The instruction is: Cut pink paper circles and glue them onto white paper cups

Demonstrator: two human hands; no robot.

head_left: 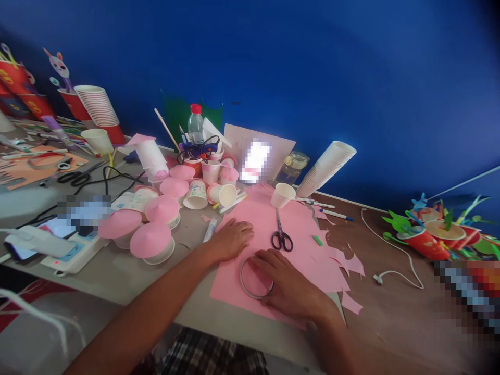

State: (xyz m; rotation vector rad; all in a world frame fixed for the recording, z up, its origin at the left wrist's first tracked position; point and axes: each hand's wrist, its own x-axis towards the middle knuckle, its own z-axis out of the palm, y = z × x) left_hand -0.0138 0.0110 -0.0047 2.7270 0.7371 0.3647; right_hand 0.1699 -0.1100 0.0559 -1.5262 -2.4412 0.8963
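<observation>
Right hand (289, 284) loosely curled over ring (241, 278); left hand (233, 241) flat on paper (307, 252)

the single view comes from a camera worn on the person's head, looking forward and down over both forearms (164, 297), close enough that the left hand (233, 239) and the right hand (287, 280) sit near the middle of the frame and plaid cloth (214, 355) shows at the bottom edge. it faces a blue wall (258, 62), which fills the upper part, and takes in the table (195, 315) widely from side to side, the wall's foot sloping down toward the right.
</observation>
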